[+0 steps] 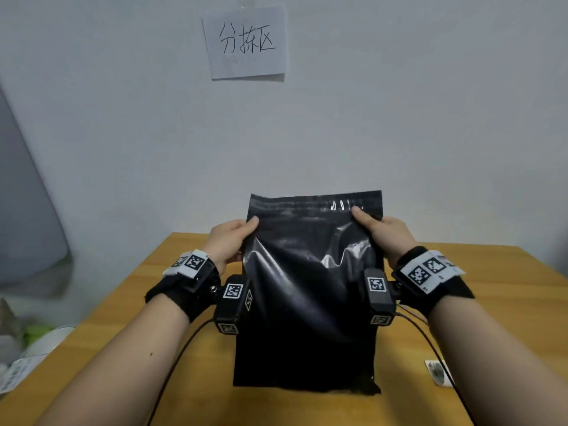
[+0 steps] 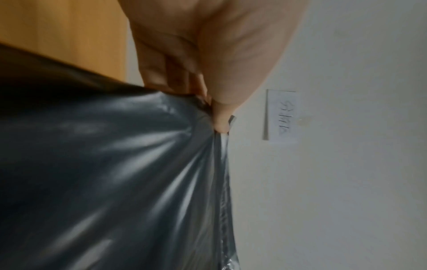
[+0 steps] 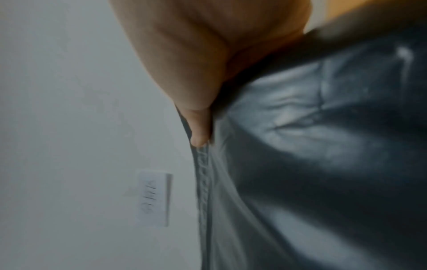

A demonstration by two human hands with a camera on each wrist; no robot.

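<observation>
A glossy black plastic mailer bag [image 1: 307, 302] stands upright over the wooden table [image 1: 461, 302], its bottom edge resting near the table's front. My left hand [image 1: 236, 238] pinches the bag's upper left edge, thumb in front. My right hand [image 1: 378, 232] pinches the upper right edge the same way. In the left wrist view the thumb [image 2: 221, 117] presses the bag [image 2: 104, 182] against the curled fingers. In the right wrist view the thumb [image 3: 199, 127] lies along the bag [image 3: 323, 164] near its sealing strip. The fingers behind the bag are hidden.
A paper sign [image 1: 246, 44] with handwritten characters hangs on the white wall behind the table. A small printed label [image 1: 436, 372] lies on the table at the right. Papers and a green item [image 1: 33, 333] sit off the table's left side. Cables run from both wrist cameras.
</observation>
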